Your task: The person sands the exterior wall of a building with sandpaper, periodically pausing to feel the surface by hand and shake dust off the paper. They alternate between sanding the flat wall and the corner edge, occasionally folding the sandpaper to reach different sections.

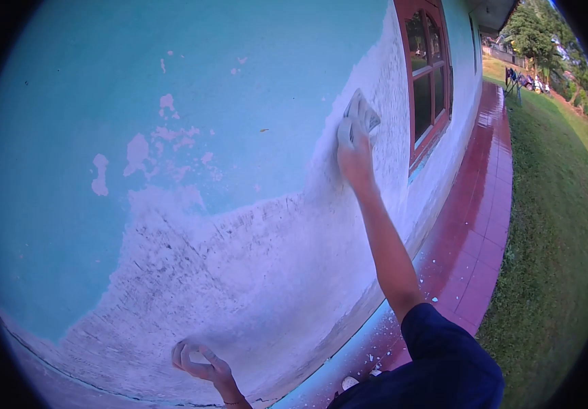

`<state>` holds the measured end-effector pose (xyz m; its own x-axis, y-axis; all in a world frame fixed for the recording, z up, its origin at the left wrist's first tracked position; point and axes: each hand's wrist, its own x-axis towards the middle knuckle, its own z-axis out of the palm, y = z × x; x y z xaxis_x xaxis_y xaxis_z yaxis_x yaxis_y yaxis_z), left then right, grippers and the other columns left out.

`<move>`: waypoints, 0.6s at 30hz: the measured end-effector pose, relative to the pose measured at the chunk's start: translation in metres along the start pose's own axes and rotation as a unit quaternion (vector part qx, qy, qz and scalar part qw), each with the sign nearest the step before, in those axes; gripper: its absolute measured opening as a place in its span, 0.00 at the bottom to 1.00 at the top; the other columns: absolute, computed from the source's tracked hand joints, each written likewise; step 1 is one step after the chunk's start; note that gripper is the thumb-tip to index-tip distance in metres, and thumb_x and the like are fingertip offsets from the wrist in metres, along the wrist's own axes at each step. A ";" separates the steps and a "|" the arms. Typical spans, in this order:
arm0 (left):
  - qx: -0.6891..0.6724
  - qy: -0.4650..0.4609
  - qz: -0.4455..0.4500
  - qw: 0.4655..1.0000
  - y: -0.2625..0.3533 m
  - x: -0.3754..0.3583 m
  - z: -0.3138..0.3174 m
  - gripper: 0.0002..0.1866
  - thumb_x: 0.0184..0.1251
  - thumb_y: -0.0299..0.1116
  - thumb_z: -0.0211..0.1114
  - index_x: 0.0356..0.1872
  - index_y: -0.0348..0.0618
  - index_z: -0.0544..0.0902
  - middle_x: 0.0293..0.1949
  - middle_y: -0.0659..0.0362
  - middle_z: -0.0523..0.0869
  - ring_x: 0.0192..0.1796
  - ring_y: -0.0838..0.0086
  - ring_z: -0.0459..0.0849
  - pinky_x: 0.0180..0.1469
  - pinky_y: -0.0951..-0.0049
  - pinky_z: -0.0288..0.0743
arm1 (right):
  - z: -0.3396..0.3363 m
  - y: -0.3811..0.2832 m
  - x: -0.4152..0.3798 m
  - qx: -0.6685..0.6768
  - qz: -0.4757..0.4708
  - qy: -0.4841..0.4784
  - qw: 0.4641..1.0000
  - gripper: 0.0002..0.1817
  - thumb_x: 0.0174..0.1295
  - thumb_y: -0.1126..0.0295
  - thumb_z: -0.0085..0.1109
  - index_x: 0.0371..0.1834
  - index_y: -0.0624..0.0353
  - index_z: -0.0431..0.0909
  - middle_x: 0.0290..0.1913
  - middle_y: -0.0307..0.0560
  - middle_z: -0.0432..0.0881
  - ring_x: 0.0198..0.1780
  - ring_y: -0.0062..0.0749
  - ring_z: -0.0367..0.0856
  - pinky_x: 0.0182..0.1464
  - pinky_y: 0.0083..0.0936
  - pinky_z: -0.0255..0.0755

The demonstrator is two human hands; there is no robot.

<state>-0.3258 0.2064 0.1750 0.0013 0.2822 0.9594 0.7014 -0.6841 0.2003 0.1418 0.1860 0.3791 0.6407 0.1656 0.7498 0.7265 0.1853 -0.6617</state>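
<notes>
High on the wall [239, 252], my right hand [355, 150] is closed around a small grey sheet that looks like sandpaper [373, 121]. It presses the sheet to the whitish bare strip beside the window; part of the sheet is hidden by my fingers. Whitish dust coats that hand. Low at the left, my left hand [202, 361] is by the bare lower wall, fingers loosely curved, thumb apart, nothing visible in it. Turquoise paint [253, 88] covers the upper wall, with ragged edges and several peeled patches [137, 153].
A red-brown framed window [430, 82] is just right of my right hand. Below runs a red tiled walkway [471, 252] strewn with white flakes near my arm. Grass [546, 238] borders it, with a rack of hanging things [514, 80] farther off.
</notes>
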 end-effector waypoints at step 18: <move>-0.009 0.098 0.174 0.980 -0.059 -0.019 0.030 0.13 0.67 0.40 0.60 0.45 0.44 0.75 0.38 0.55 0.74 0.41 0.64 0.70 0.43 0.56 0.62 | -0.029 0.006 0.123 0.076 0.056 -0.007 0.996 0.34 0.82 0.56 0.32 0.82 0.69 0.53 0.81 0.60 0.59 0.81 0.47 0.57 0.80 0.36 0.46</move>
<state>-0.3458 0.2619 0.1391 0.0999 -0.1048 0.9895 0.6706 -0.7276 -0.1448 0.2327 0.1791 0.4676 0.7111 0.2074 0.6719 0.6042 0.3085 -0.7347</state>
